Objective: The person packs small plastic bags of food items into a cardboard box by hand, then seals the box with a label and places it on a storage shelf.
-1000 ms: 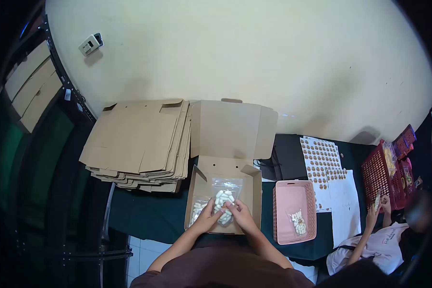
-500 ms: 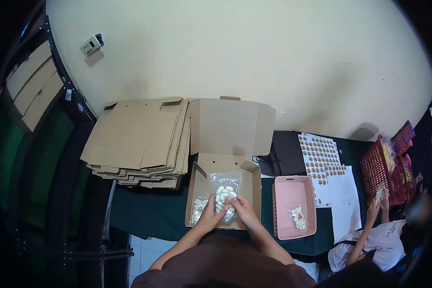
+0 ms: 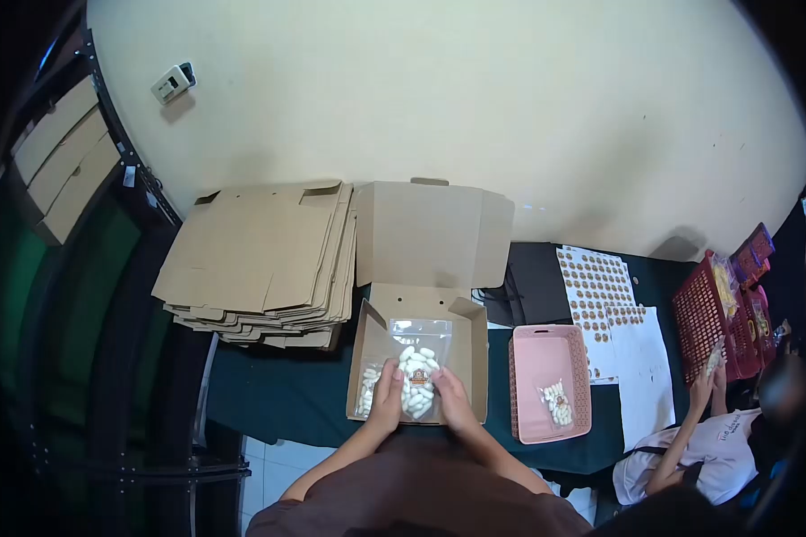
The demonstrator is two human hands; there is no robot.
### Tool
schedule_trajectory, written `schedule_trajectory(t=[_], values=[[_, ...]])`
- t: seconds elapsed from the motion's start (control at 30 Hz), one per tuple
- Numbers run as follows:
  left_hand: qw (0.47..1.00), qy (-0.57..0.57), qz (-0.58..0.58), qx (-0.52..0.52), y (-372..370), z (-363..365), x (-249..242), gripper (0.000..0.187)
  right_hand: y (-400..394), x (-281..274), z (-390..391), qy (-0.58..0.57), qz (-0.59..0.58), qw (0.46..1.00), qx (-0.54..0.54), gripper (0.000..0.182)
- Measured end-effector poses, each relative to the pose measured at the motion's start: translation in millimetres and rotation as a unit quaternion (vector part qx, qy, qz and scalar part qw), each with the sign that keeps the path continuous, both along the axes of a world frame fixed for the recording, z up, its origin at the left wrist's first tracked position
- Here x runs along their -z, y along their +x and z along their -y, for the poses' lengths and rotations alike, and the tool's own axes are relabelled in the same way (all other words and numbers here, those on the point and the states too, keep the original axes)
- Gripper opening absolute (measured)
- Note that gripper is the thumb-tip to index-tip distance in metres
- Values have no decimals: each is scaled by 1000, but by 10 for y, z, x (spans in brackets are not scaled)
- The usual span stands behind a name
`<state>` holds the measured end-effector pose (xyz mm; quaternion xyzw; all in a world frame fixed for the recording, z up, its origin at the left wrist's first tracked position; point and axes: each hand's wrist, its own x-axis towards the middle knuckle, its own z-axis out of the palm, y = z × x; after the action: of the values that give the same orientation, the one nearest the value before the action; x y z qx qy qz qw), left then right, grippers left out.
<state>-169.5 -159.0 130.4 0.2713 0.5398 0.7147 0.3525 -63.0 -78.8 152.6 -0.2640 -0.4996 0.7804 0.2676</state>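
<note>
My left hand point(image 3: 387, 398) and my right hand point(image 3: 455, 401) grip the two sides of a clear zip bag point(image 3: 414, 358) full of white oval pieces. A small brown and orange sticker point(image 3: 420, 378) shows on its front. The bag is over an open cardboard box point(image 3: 476, 358) with its lid point(image 3: 425, 233) raised against the wall. Partly hidden by my left hand, another bag of white pieces point(image 3: 366, 390) lies in the box's left side.
Flattened cardboard boxes point(image 3: 251, 251) are stacked at left. A pink basket point(image 3: 541, 353) at right holds one bag point(image 3: 557, 404). Beyond it are black paper bags point(image 3: 537, 282), sticker sheets point(image 3: 591, 277) and a red basket point(image 3: 700, 309). A co-worker point(image 3: 703, 456) holds a small bag at far right.
My hands have moved apart to the sides of the bag, so its sticker now shows plainly. The co-worker's hands have shifted slightly.
</note>
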Motion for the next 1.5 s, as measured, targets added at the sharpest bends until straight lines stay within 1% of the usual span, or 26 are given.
schedule_trajectory(t=[0.13, 0.2, 0.23, 0.27, 0.3, 0.33, 0.4, 0.43, 0.5, 0.53, 0.57, 0.63, 0.67, 0.77, 0.8, 0.83, 0.9, 0.97, 1.03, 1.1, 1.17, 1.27, 1.3, 1.37, 1.4, 1.5], values=[[998, 23, -60, 22, 41, -17, -105, 29, -14, -67, 45, 37, 9, 999, -18, 29], [1000, 17, -26, 1, 56, -9, -186, 28, -9, -27, 31, 1, -3, 1000, -9, 29], [1000, 16, -26, 2, 26, -1, -99, 28, -5, -37, 30, 0, -3, 1000, -8, 29], [1000, 5, 15, 16, -29, 8, 62, 29, 0, -60, 26, 9, 0, 1000, -10, 29], [998, -5, 56, 31, -55, 8, 54, 32, 2, -79, 28, 17, 4, 1000, -12, 29], [998, -6, 56, 32, -40, 4, 47, 32, 3, -70, 29, 17, 4, 1000, -11, 29], [998, 13, -39, 47, 10, -5, -18, 36, 3, -22, 20, 51, 31, 998, 10, 28], [998, 13, -39, 47, 12, 2, -43, 36, 11, 19, -3, 50, 31, 998, 11, 28], [989, -32, -106, 102, 5, 14, -78, 39, 33, 108, -80, -57, 39, 997, 28, 26], [984, -45, -131, 109, 6, 24, -82, 41, 33, 137, -102, -60, 36, 997, 35, 24], [984, -42, -132, 109, 11, 32, -100, 41, 46, 152, -108, -58, 35, 997, 35, 24], [984, -44, -124, 117, 14, 40, -132, 43, 75, 154, -114, -4, 62, 998, 3, 24], [982, -58, -119, 131, -13, 39, -58, 46, 80, 187, -113, 40, 49, 998, -15, 26], [982, -62, -90, 154, 16, 25, -143, 51, 100, 205, -119, 33, 46, 998, -1, 27], [975, -64, -132, 165, 3, 30, -192, 56, 88, 188, -129, 5, 27, 1000, 8, 24], [975, -63, -132, 167, 13, 26, -203, 56, 87, 165, -135, 5, 27, 1000, 9, 24], [978, -62, -120, 158, 45, 19, -211, 59, 98, 116, -129, 13, 66, 997, 26, 23], [976, -73, -144, 145, 40, 14, -194, 56, 105, 111, -132, 17, 75, 997, 19, 24], [982, -57, -112, 138, 9, -8, -204, 52, 83, 30, -70, 73, 67, 995, 23, 23], [987, -51, -100, 112, 24, 1, -231, 48, 53, 57, -49, 70, 51, 996, 26, 24], [980, -46, -127, 148, -2, 7, -220, 46, 9, 25, -27, 50, 44, 996, 54, 25], [978, -56, -134, 147, -5, 9, -88, 44, 27, 118, -75, 0, 58, 997, 48, 26], [978, -56, -134, 147, 3, -1, -97, 44, 20, 104, -71, 0, 58, 997, 49, 26], [992, 1, -81, 94, 26, -22, -116, 43, 10, 51, -34, -3, 22, 999, 33, 25], [992, 0, -81, 95, 28, -19, -111, 43, 13, 8, 16, 42, 14, 998, 40, 27], [994, -14, -69, 83, 13, -39, -55, 39, -17, 47, 91, 20, 3, 997, 69, 29]])
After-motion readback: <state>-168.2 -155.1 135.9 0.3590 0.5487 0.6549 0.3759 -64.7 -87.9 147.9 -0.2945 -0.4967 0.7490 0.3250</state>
